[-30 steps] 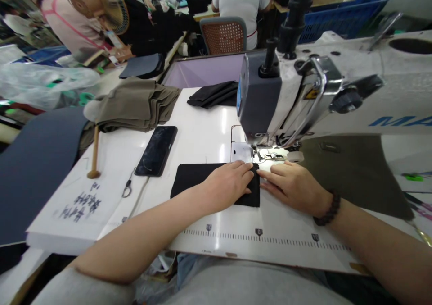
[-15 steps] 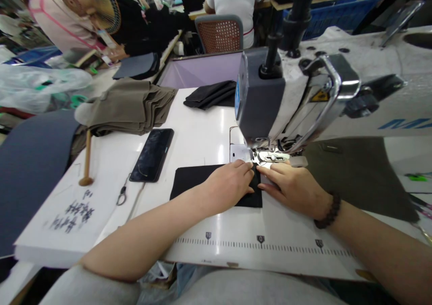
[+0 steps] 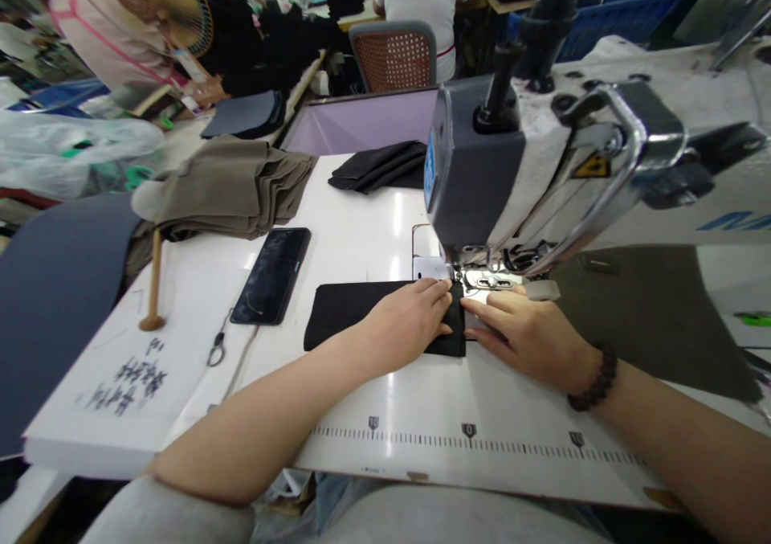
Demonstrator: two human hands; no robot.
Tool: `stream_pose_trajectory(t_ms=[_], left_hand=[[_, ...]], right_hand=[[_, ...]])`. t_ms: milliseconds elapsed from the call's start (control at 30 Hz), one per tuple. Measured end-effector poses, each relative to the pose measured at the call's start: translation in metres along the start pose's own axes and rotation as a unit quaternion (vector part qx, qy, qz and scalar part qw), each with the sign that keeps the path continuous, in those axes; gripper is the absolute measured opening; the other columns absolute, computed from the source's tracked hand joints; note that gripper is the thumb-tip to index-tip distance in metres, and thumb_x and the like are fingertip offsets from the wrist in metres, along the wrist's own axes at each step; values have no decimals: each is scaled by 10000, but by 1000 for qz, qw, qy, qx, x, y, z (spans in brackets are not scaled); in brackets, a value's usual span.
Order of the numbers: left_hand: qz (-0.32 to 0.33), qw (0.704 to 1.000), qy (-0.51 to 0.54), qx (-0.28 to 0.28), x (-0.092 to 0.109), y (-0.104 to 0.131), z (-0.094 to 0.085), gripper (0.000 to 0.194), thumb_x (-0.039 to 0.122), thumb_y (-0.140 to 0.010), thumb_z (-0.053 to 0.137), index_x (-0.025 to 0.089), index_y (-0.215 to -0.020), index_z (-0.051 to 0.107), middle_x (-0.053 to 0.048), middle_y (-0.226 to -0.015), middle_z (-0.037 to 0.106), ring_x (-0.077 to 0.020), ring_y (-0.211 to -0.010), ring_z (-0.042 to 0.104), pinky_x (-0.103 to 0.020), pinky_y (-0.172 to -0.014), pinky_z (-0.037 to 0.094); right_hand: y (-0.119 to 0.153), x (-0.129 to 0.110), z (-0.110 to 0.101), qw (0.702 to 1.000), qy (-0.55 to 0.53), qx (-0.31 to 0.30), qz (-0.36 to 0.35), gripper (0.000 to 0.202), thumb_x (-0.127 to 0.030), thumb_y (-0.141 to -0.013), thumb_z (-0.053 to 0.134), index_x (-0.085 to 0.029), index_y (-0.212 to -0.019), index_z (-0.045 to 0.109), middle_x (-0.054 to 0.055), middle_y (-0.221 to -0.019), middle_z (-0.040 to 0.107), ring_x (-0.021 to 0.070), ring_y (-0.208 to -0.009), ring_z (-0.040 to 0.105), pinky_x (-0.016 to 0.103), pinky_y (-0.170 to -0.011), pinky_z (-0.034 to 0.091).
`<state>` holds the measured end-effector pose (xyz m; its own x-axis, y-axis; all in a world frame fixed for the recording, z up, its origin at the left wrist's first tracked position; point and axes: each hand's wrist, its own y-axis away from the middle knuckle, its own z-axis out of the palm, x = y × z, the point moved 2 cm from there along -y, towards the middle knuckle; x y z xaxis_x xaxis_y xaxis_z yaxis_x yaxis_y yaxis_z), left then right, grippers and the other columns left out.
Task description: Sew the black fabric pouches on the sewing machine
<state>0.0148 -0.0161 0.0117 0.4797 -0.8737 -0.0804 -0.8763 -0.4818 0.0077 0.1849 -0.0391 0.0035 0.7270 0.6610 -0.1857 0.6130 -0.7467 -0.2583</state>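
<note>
A piece of black fabric [image 3: 343, 311] lies flat on the white sewing table, its far right corner at the presser foot [image 3: 458, 275] of the sewing machine [image 3: 475, 158]. My left hand [image 3: 410, 319] rests flat on the fabric, fingers stretched toward the needle area. Just right of the fabric's edge, my right hand [image 3: 523, 327] lies with its fingers extended, the fingertips at the cloth's right edge near the metal plate. Neither hand is closed around anything. The needle tip is too small to make out.
Left of the fabric lies a black phone [image 3: 271, 277] with a strap. Behind it sits a stack of brown-grey cloth pieces [image 3: 222, 186]; folded black cloth [image 3: 379, 166] lies farther back. A wooden stick [image 3: 153, 283] rests on paper. Dark olive cloth [image 3: 650, 311] is at the right.
The black fabric has moved a little away from me, toward the presser foot, with my left hand on it. The view has shifted slightly, and my right hand stays beside the fabric's edge.
</note>
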Motion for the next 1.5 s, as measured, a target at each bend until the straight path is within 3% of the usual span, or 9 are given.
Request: stream_pose_trajectory(t_ms=[333, 1067, 1300, 1500], left_hand=[[-12, 1000, 8, 13, -3, -3, 5, 397, 321, -890, 416, 11, -1129, 479, -155, -1222, 496, -218, -1173, 409, -315, -985, 312], [-10, 999, 8, 30, -4, -6, 3, 366, 311, -882, 431, 19, -1092, 498, -146, -1156, 543, -223, -1127, 454, -327, -988, 314], [3, 1000, -11, 27, -2, -5, 2, 384, 324, -883, 425, 13, -1098, 495, -158, -1154, 545, -221, -1143, 446, -324, -1003, 296], [-10, 999, -5, 35, -6, -9, 3, 383, 304, -879, 434, 8, -1114, 495, -148, -1156, 539, -223, -1163, 421, -313, -1030, 265]], right_hand=[[2, 1, 3, 1000, 10, -1, 17, 345, -339, -854, 429, -101, -1060, 569, 72, -785, 619, 180, -732, 551, 303, -666, 410], [1, -2, 2, 1000, 15, 6, 1, 282, -300, -860, 426, -118, -1003, 585, 72, -763, 629, 169, -675, 570, 313, -681, 400], [2, -4, -1, 1000, -5, 15, -24, 263, -286, -873, 395, -140, -900, 613, 24, -623, 575, 131, -570, 527, 280, -613, 374], [2, -1, 2, 1000, 14, 12, 9, 283, -299, -863, 407, -129, -983, 598, 62, -736, 631, 165, -664, 566, 303, -681, 399]])
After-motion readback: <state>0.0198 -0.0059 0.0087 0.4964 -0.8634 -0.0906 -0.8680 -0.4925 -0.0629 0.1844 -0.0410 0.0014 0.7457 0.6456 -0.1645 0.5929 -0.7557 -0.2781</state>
